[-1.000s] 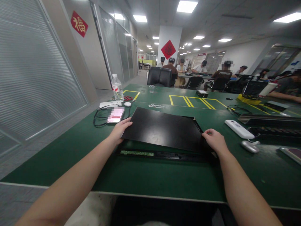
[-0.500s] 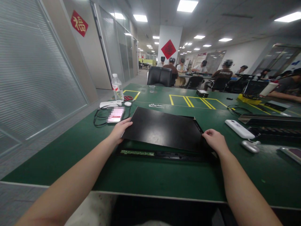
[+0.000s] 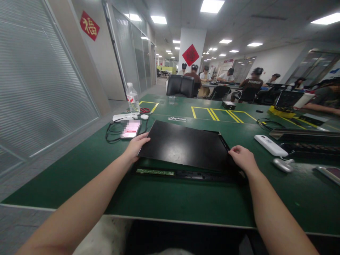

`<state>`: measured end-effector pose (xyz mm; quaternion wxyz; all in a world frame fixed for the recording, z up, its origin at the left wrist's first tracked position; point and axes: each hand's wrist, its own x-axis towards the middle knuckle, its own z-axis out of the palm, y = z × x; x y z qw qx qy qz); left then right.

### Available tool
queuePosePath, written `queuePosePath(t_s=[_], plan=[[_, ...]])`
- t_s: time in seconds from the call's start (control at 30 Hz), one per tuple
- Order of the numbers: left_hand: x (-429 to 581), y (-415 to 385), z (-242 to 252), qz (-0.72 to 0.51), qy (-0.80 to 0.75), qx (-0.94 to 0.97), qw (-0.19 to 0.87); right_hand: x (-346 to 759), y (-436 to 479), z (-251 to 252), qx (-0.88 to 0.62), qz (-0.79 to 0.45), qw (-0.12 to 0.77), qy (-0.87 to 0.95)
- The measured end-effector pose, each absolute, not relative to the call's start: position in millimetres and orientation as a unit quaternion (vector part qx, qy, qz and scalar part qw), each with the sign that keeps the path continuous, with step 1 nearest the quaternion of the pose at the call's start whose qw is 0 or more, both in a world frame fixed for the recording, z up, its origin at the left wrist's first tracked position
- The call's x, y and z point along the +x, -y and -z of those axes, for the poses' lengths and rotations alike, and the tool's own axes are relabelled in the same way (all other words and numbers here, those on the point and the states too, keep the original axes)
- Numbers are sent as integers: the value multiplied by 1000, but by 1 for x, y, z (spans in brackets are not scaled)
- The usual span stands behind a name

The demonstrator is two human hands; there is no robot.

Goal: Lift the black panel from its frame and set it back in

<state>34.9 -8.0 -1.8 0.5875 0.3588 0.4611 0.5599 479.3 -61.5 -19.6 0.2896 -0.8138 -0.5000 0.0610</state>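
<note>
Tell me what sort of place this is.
Probably an open-plan office turned electronics workshop: a long green table marked with yellow boxes, people seated at further tables, and a black panel over a circuit strip.

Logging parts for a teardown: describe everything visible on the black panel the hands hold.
The black panel is a thin, matt rectangle, faintly dusty. Its near edge seems lifted above a dark strip with a green circuit board on the green table. Left hand grips its near-left corner, right hand its near-right corner.

1. Red diamond sign (image 3: 89, 26) on the left wall (image 3: 101, 63): gold 福, easy to read.
2. Second red diamond (image 3: 190, 55), on the pillar (image 3: 193, 37): dark character, can't make it out.
3. Bottle (image 3: 132, 98) label and phone (image 3: 130, 129) screen: just blur.
</note>
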Motion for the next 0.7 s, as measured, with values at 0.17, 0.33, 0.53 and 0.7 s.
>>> queuePosePath(t_s=[0.17, 0.33, 0.53, 0.7], plan=[[36, 9, 1, -561, -471, 358, 579, 479, 62, 19, -815, -63, 288, 498], [33, 7, 3, -558, -475, 372, 570, 480, 62, 19, -813, -64, 290, 501], [31, 6, 4, -558, -476, 376, 566, 483, 60, 22, -815, -92, 310, 482], [31, 7, -1, -553, -475, 381, 569, 481, 61, 18, -821, -124, 316, 459]])
